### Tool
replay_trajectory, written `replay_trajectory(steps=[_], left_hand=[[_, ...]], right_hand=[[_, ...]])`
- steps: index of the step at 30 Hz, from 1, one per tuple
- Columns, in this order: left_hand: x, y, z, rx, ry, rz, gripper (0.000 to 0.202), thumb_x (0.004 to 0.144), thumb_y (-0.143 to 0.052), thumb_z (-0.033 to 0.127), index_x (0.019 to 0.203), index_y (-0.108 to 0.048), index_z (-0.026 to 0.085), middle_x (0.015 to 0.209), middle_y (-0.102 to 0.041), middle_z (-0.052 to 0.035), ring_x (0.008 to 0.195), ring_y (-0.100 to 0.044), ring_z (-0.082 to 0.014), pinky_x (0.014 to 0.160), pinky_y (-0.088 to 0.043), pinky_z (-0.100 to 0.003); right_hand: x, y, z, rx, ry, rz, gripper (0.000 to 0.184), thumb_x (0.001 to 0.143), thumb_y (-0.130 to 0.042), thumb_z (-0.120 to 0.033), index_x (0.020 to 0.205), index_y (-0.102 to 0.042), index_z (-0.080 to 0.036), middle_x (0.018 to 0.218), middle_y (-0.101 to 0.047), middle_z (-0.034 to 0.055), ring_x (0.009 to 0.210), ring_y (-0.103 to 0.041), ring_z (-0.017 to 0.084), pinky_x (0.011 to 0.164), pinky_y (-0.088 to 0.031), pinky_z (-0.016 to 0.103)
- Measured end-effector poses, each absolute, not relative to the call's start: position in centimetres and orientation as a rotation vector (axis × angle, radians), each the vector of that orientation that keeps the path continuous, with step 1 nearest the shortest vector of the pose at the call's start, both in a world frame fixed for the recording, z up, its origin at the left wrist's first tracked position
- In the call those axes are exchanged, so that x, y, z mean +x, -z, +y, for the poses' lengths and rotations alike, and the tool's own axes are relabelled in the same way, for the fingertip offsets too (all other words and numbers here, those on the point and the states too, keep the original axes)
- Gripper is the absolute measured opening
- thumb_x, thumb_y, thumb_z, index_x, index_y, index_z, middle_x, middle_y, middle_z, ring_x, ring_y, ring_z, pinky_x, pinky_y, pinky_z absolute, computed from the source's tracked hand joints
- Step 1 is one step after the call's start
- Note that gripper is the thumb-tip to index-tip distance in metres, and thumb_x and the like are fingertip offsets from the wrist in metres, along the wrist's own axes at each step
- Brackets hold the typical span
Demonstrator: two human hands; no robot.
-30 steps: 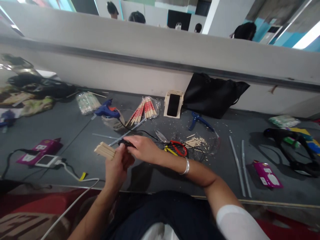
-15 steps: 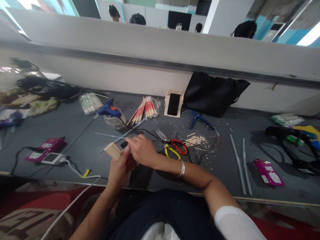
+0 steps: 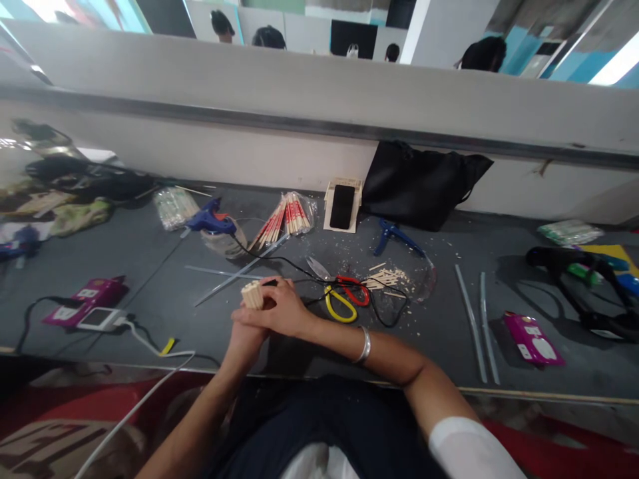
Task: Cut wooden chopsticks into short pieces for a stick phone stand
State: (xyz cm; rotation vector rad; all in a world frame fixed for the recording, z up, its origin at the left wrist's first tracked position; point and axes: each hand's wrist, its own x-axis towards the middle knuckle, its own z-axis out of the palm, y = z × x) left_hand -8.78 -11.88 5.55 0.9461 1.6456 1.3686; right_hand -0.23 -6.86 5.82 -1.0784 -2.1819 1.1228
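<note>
A bundle of short wooden sticks (image 3: 252,297) stands nearly upright above the table's front part, cut ends facing up. My left hand (image 3: 248,338) is closed round its lower part, mostly covered by the other hand. Over it, my right hand (image 3: 289,311), with a silver bangle at the wrist, closes on the bundle from the right. A small black thing (image 3: 270,283) shows behind my right fingers; its kind is hidden. Right of the hands lie scissors (image 3: 344,293) with one red and one yellow handle. Cut stick pieces (image 3: 384,279) are heaped beyond them.
A blue glue gun (image 3: 213,218) trails a black cable across the table (image 3: 419,359). Behind are red-wrapped chopsticks (image 3: 287,216), a phone (image 3: 343,207) and a black bag (image 3: 424,186). Glue sticks (image 3: 470,326) and a purple box (image 3: 533,338) lie right; a power bank (image 3: 102,319) lies left.
The bundle has turned from leaning left to nearly upright and shifted right. My right hand has moved from beside it to round it. The view has shifted slightly.
</note>
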Motion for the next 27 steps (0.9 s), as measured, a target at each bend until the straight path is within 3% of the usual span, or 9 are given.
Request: replay_trajectory(steps=[2,6,11,16,20,23,25,27], left_hand=[[-8.4,-5.3,-11.9,0.896,-1.309,1.590,0.032,0.051,-0.073,0.040,0.070,-0.057,0.020,0.050,-0.049,0.0047,0.045,-0.042,-0.0106,0.038,-0.033,-0.020],[-8.3,-5.9,-12.0,0.844,-1.207,1.545,0.038,0.049,-0.072,0.039,0.077,-0.057,0.018,0.051,-0.049,0.0073,0.044,-0.043,-0.0084,0.039,-0.032,-0.018],[-8.8,-6.4,-11.7,0.920,-1.087,1.561,0.031,0.051,-0.067,0.036,0.074,-0.055,0.020,0.050,-0.050,0.0081,0.041,-0.043,-0.0081,0.039,-0.033,-0.018],[-9.6,-5.7,-11.7,1.068,-0.882,1.472,0.026,0.053,-0.070,0.037,0.057,-0.051,0.021,0.043,-0.053,0.0038,0.043,-0.049,-0.0122,0.048,-0.042,-0.024],[-9.3,-5.7,-12.3,1.118,-0.918,1.356,0.035,0.062,-0.074,0.049,0.061,-0.057,0.019,0.049,-0.058,0.0009,0.050,-0.054,-0.0138,0.055,-0.045,-0.026],[-9.3,-5.5,-12.7,1.028,-0.960,1.363,0.046,0.066,-0.074,0.062,0.065,-0.061,0.018,0.048,-0.051,0.0034,0.047,-0.048,-0.0121,0.052,-0.044,-0.026],[-9.5,-5.1,-12.8,0.990,-1.056,1.458,0.052,0.064,-0.074,0.068,0.063,-0.063,0.018,0.047,-0.048,0.0041,0.047,-0.046,-0.0113,0.050,-0.041,-0.025],[-9.7,-4.6,-12.9,0.996,-1.185,1.552,0.053,0.061,-0.077,0.069,0.060,-0.065,0.017,0.052,-0.055,0.0010,0.054,-0.051,-0.0121,0.052,-0.042,-0.024]], right_hand=[[-0.3,-5.6,-7.1,-1.086,-1.117,-2.149,0.022,0.082,-0.079,-0.041,0.096,-0.079,-0.023,0.112,-0.072,0.0057,0.128,-0.053,0.023,0.108,-0.038,0.037],[-0.2,-5.1,-7.5,-1.095,-1.112,-2.099,0.020,0.088,-0.075,-0.033,0.100,-0.078,-0.019,0.110,-0.075,0.0075,0.130,-0.053,0.023,0.112,-0.036,0.036],[-0.2,-4.5,-7.7,-1.042,-1.143,-1.932,0.014,0.090,-0.071,-0.031,0.094,-0.076,-0.018,0.106,-0.075,0.0066,0.127,-0.054,0.022,0.113,-0.036,0.036],[-0.1,-4.5,-6.7,-1.040,-1.328,-1.560,0.025,0.093,-0.060,-0.032,0.071,-0.064,-0.020,0.090,-0.069,0.0034,0.099,-0.065,0.018,0.094,-0.049,0.031],[0.8,-5.9,-5.1,-0.853,-1.542,-1.217,0.032,0.090,-0.056,-0.050,0.074,-0.058,-0.023,0.078,-0.066,0.0014,0.087,-0.068,0.018,0.082,-0.055,0.031],[2.4,-7.6,-3.7,-0.658,-1.589,-1.007,0.041,0.086,-0.058,-0.062,0.072,-0.051,-0.024,0.078,-0.068,0.0030,0.083,-0.070,0.018,0.079,-0.058,0.033],[3.8,-8.8,-2.8,-0.614,-1.578,-0.915,0.046,0.084,-0.062,-0.065,0.071,-0.045,-0.024,0.071,-0.065,-0.0002,0.071,-0.067,0.014,0.072,-0.058,0.031],[5.0,-9.7,-2.2,-0.614,-1.620,-0.910,0.048,0.082,-0.066,-0.064,0.071,-0.041,-0.025,0.061,-0.053,-0.0063,0.054,-0.056,0.010,0.056,-0.053,0.025]])
